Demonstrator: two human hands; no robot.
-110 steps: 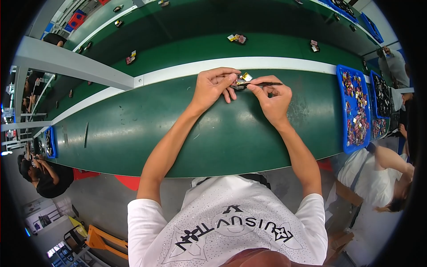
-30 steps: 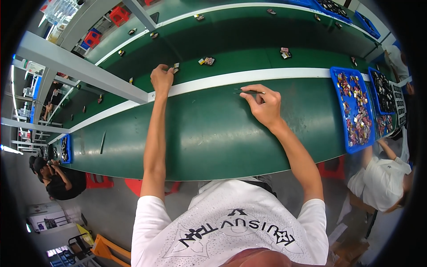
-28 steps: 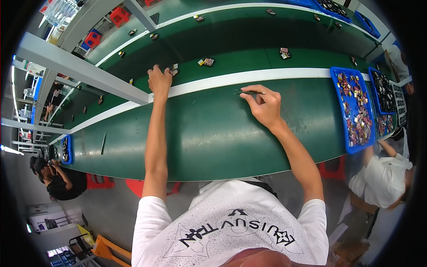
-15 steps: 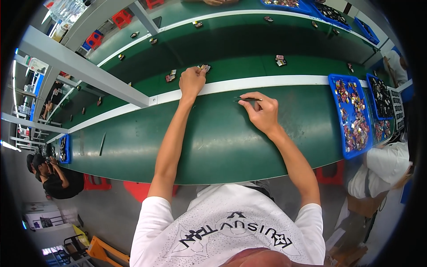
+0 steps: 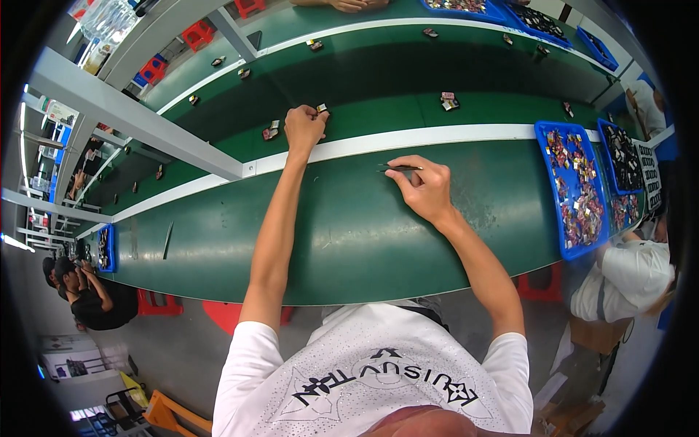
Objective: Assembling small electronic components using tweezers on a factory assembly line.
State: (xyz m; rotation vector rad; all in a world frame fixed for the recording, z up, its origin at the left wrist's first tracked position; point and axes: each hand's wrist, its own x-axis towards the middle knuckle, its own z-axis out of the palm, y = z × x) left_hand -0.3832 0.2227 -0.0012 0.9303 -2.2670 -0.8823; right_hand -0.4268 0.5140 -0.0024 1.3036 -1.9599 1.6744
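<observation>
My left hand (image 5: 303, 131) reaches over the white rail onto the green conveyor belt. Its fingers are closed at a small black part with light and yellow pieces (image 5: 322, 109); the fingertips partly cover it. Just left of that hand lies a similar small part (image 5: 271, 130), untouched. Above the near green worktop, my right hand (image 5: 428, 191) pinches dark, thin tweezers (image 5: 405, 168) whose tips point left. Nothing shows between the tips.
A blue tray of small colourful pieces (image 5: 580, 191) stands at right, beside a blue tray of black parts (image 5: 621, 156). More parts (image 5: 449, 101) ride the belt. A thin metal tool (image 5: 168, 240) lies at left. A grey post (image 5: 138, 113) slants across. Co-workers sit at both sides.
The parts on the belt have shifted left, and my left hand has moved left along with the part at its fingertips. My right hand has shifted slightly left, still holding the tweezers.
</observation>
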